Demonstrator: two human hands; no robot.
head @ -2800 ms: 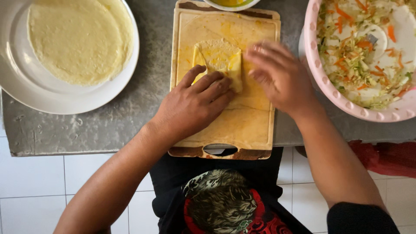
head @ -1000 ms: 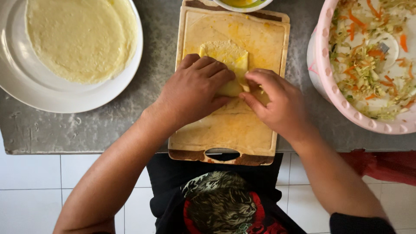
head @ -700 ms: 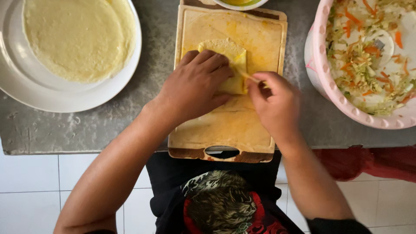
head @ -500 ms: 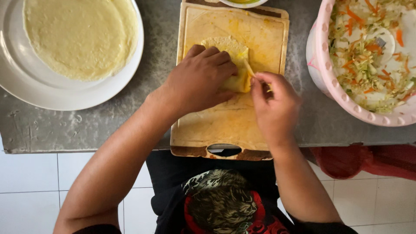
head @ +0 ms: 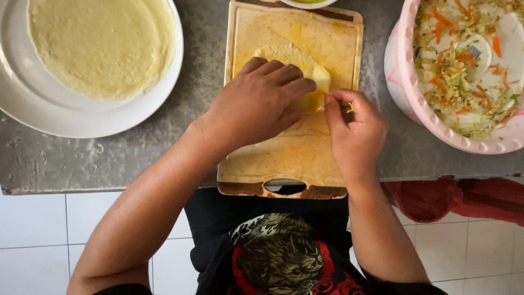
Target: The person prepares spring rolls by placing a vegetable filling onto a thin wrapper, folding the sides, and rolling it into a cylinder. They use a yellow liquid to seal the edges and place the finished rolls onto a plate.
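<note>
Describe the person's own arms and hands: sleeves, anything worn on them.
Both forearms are bare to above the elbow. The left hand and right hand wear no gloves, and no watch or bracelet shows. Short black sleeves start at the upper arms, matching the printed black shirt.
</note>
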